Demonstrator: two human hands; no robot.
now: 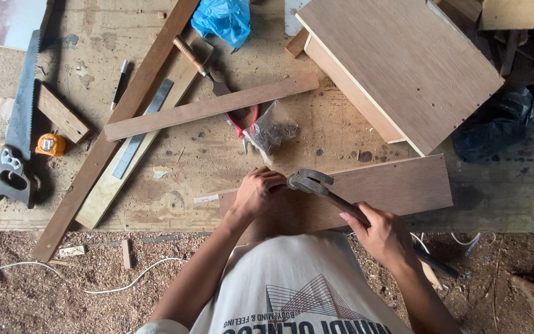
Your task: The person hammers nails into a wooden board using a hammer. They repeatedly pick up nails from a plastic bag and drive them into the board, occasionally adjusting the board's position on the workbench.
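My right hand [384, 235] grips the dark handle of a claw hammer [311, 181], whose metal head hovers at the near left part of a brown plywood board [397, 185]. My left hand [259, 189] rests with fingers pinched together on that board's left end, right beside the hammer head; whatever it pinches is too small to see. The board lies flat along the workbench's front edge.
A wooden box [403, 62] stands at the back right. A long slat [211, 106], red-handled pliers [241, 122] and a clear bag of nails [273, 128] lie in the middle. A hand saw [18, 130], yellow tape measure [50, 145], metal ruler [142, 128] and blue bag [222, 18] sit left and back. Sawdust covers the floor.
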